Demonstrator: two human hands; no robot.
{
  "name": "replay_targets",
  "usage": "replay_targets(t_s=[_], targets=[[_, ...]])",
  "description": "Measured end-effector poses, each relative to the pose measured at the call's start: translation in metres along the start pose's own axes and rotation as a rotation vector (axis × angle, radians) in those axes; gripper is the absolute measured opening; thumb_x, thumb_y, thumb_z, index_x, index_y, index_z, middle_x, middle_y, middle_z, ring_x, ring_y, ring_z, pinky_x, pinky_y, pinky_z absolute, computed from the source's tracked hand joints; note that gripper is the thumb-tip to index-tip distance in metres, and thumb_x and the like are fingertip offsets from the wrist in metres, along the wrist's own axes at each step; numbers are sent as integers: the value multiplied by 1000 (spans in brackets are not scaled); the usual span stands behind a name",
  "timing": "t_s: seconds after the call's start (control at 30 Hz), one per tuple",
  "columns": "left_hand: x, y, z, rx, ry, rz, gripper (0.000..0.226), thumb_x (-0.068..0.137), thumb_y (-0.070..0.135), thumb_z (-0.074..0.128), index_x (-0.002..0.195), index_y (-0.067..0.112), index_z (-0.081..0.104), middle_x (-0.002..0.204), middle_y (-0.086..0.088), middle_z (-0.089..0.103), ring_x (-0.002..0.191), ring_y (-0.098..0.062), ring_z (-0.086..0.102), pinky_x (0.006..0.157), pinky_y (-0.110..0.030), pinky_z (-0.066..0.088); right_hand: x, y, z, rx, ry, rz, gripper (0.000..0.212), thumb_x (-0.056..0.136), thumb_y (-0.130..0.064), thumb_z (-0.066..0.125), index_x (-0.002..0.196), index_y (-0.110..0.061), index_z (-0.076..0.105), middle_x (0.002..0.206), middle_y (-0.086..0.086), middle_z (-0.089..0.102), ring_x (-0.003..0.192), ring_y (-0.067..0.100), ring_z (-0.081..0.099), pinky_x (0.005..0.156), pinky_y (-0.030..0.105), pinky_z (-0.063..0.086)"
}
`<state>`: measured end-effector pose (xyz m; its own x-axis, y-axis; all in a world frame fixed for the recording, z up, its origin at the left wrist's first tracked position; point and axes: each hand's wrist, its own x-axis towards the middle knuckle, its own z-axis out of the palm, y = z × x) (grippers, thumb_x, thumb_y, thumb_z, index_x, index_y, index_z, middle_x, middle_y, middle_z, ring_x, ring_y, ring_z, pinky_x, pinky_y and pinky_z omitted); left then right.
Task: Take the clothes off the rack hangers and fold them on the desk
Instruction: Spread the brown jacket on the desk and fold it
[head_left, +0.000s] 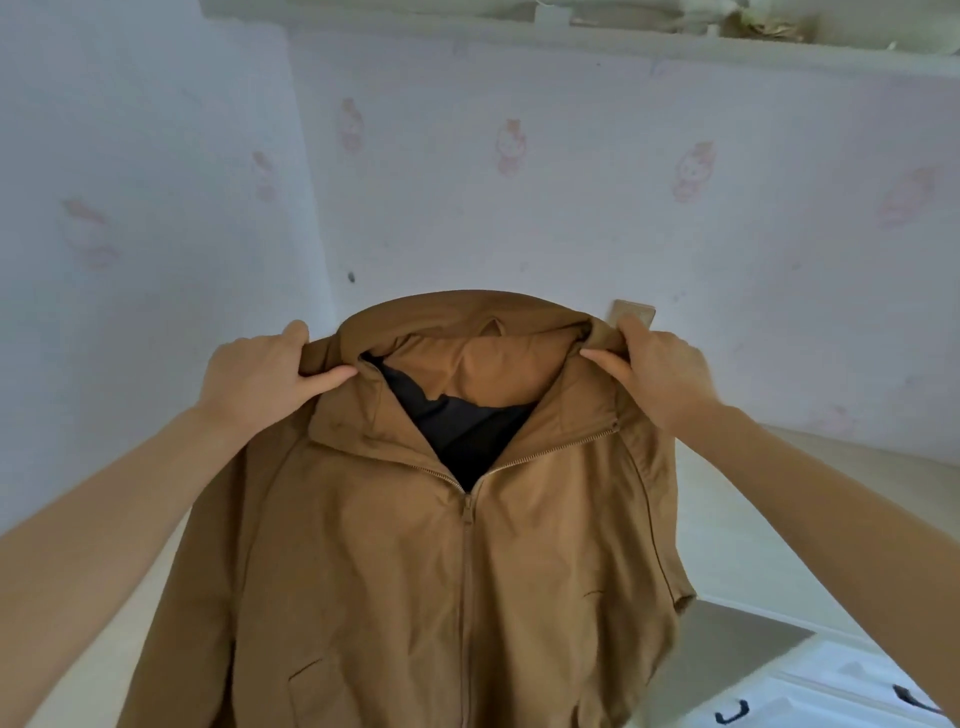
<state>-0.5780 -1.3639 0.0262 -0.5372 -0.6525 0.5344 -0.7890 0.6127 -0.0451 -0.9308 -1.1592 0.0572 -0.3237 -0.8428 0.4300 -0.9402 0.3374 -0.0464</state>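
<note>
A brown zip-up hooded jacket (426, 561) hangs in front of me, its front facing me and its zipper closed up to the chest. A dark lining shows inside the open neck. My left hand (260, 379) grips the jacket's left shoulder by the hood. My right hand (654, 369) pinches the right shoulder at the same height. The jacket's lower part runs out of the bottom of the view. Behind and beneath the jacket lies the pale desk (737, 519). No hanger or rack is in view.
A white wall with faint pink cartoon figures (511, 145) stands close behind the desk. A grey flat object (727, 654) lies at the lower right, with white drawers with dark handles (841, 691) beside it. A small tan block (634, 312) sits against the wall.
</note>
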Motion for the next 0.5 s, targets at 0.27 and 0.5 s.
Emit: replay_targets(t_s=[0.27, 0.5], targets=[[122, -47, 102, 113, -164, 22, 72, 72, 83, 33, 68, 12, 40, 47, -1, 46, 40, -18, 44, 44, -25, 32, 149, 6, 103, 26, -83, -22, 59, 83, -71, 31, 90, -12, 39, 64, -1, 45, 62, 27, 54, 52, 33, 39], [186, -82, 209, 160, -256, 29, 75, 72, 85, 27, 69, 12, 41, 49, -1, 48, 42, -18, 45, 43, -24, 29, 244, 3, 217, 75, -178, 32, 57, 87, -69, 38, 86, -12, 40, 71, 3, 52, 66, 27, 53, 61, 36, 40]])
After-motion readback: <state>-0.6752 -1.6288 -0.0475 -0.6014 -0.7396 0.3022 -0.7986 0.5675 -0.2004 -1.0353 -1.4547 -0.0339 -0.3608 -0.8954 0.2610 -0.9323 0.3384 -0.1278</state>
